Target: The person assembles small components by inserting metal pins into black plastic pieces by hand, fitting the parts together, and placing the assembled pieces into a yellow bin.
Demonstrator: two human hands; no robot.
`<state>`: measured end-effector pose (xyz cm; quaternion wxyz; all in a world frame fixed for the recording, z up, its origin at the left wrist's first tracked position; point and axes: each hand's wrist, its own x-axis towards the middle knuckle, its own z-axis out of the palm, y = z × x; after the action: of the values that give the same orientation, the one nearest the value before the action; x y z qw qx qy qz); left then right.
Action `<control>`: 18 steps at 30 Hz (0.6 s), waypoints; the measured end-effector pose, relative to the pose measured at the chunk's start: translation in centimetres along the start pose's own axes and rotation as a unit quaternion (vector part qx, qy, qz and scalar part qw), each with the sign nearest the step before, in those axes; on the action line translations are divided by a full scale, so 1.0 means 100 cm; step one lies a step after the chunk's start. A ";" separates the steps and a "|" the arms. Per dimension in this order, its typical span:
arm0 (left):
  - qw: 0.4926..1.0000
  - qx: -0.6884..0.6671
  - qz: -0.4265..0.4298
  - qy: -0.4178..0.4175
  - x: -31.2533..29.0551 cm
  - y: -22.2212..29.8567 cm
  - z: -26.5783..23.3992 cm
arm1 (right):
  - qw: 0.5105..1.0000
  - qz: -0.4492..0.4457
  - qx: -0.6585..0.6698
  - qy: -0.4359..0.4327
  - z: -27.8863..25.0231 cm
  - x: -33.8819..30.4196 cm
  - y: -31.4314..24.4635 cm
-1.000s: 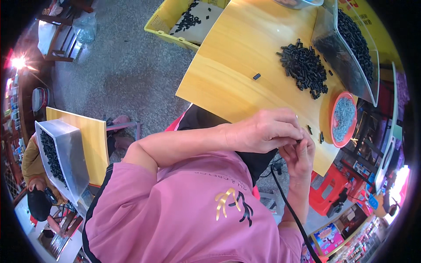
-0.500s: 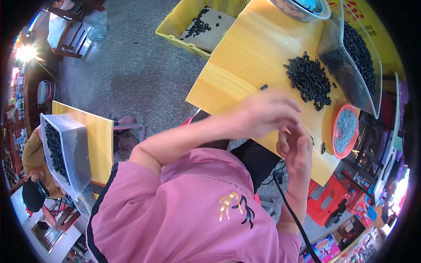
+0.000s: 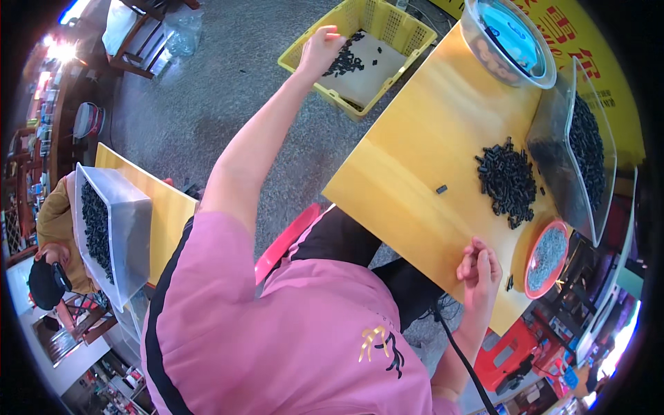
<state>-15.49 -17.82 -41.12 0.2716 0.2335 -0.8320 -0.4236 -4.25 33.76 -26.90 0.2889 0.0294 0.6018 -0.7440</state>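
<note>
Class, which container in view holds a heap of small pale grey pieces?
The round red bowl, nearest the right hand; the yellow crate and neighbouring clear bin hold black pieces.

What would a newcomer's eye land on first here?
Probably the yellow crate at the top, with the left hand at its left side. Then the heap of black pieces on the tan table, and the red bowl at the table's right edge.

Left hand (image 3: 320, 54) is outstretched, apparently part-closed; right hand (image 3: 478, 268) is half-curled.
</note>
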 end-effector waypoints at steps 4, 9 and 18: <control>0.912 0.308 -0.031 -0.270 -0.013 -0.075 0.017 | 1.000 0.007 -0.010 0.020 0.002 -0.001 0.001; 0.823 0.439 0.160 -0.322 -0.075 -0.131 0.042 | 0.998 0.033 -0.017 0.052 0.000 -0.005 0.003; 0.865 0.377 0.128 -0.305 -0.119 -0.125 -0.013 | 0.997 0.037 -0.022 0.069 0.011 -0.002 -0.005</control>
<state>-3.80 -17.88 -53.90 -0.0523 0.0690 -0.9922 -0.0891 -3.99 32.83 -26.13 0.2746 0.0960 0.6349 -0.7157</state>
